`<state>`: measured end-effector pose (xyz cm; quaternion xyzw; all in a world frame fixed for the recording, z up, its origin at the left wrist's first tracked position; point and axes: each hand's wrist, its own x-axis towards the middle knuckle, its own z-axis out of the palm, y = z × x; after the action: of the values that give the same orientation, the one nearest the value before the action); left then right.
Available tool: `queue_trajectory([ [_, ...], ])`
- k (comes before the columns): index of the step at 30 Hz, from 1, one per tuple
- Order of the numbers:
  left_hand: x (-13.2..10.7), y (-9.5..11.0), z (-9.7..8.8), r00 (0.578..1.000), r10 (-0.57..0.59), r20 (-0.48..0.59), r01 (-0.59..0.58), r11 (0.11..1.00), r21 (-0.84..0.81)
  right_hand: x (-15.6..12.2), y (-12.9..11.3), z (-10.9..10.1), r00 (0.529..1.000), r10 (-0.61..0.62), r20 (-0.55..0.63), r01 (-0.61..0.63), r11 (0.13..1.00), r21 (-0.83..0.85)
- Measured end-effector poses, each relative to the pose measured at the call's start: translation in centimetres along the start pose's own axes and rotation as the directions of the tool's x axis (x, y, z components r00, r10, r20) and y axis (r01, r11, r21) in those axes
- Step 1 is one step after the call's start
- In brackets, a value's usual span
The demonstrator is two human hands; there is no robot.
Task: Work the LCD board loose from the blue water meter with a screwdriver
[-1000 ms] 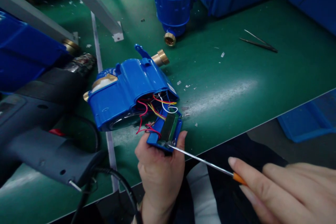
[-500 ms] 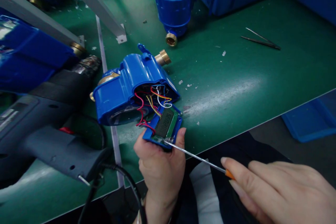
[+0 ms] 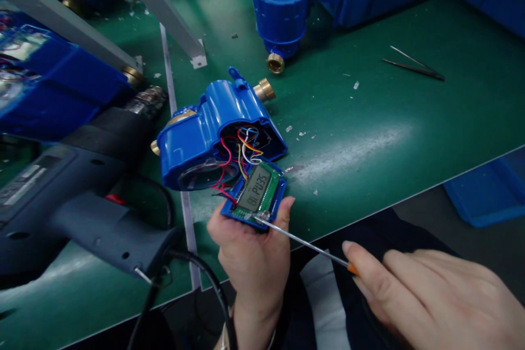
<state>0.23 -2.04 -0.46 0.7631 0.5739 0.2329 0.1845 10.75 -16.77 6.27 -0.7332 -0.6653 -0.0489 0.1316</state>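
"Fingers first: the right hand (image 3: 426,291), nearest us, has thumb and forefinger pinching what?"

"An orange-handled tool with a thin, straight metal shaft (image 3: 307,244). Its tip seems to rest at the near edge of that green circuit board (image 3: 269,192). The other fingers are curled; I can't tell how tightly."

"And the left hand (image 3: 254,251)?"

"It grips the shallow blue plastic cover (image 3: 280,197) from the near side, thumb along the right edge. The fingertips underneath are hidden from me. The cover sits tilted in that hand, over the near part of the green tabletop (image 3: 361,175), with the board inside."

"Heavy, would you say?"

"The cover looks light and stiff, perhaps a bit slick. I'd hold it by its rim, as here, off the grey rectangular display (image 3: 256,188); that could crack under a slip of the metal."

"What about beyond it?"

"Thin red, yellow and white wires (image 3: 248,147), soft and easily torn, I'd guess. They tie the cover to the big blue plastic housing (image 3: 223,104), so I wouldn't pull."

"That housing must be the weight."

"Likely, with a threaded brass end (image 3: 264,90) on its far right. To lift it, I'd take the body. Farther right lie slim metal tweezers (image 3: 418,70), well apart."
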Motion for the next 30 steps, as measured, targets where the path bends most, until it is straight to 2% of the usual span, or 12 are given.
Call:
queue_trajectory([
  [3,-0.1,-0.4,0.4,0.998,0.048,-0.027,-0.051,0.991,-0.121,0.2,0.6,-0.2,0.999,0.006,0.037,-0.010,0.994,0.106],
  [5,-0.3,-0.6,0.5,0.996,0.084,-0.038,-0.088,0.988,-0.128,0.0,0.8,-0.5,0.998,0.021,0.053,-0.028,0.992,0.126],
  [8,-0.4,-0.4,0.4,0.995,0.095,-0.034,-0.095,0.995,0.011,-0.4,0.9,-0.6,0.996,0.059,0.072,-0.068,0.988,0.137],
  [11,-0.5,0.2,0.2,0.998,0.045,-0.042,-0.038,0.985,0.169,-0.5,0.9,-0.5,0.994,0.061,0.088,-0.073,0.988,0.139],
  [15,-0.3,0.9,0.2,0.999,0.010,-0.048,0.000,0.980,0.201,-0.2,0.6,0.0,0.994,0.019,0.111,-0.038,0.985,0.166],
  [21,0.0,1.0,0.3,0.997,-0.044,-0.065,0.058,0.970,0.235,-0.2,0.0,0.7,0.976,-0.019,0.218,-0.066,0.924,0.377],
  [24,0.1,1.0,0.3,0.995,-0.059,-0.079,0.076,0.970,0.231,-0.4,-0.2,1.3,0.971,-0.022,0.237,-0.071,0.924,0.377],
  [30,0.1,0.8,0.2,0.995,-0.026,-0.101,0.048,0.974,0.222,-0.5,-0.3,2.0,0.976,-0.036,0.215,-0.022,0.964,0.264],
])
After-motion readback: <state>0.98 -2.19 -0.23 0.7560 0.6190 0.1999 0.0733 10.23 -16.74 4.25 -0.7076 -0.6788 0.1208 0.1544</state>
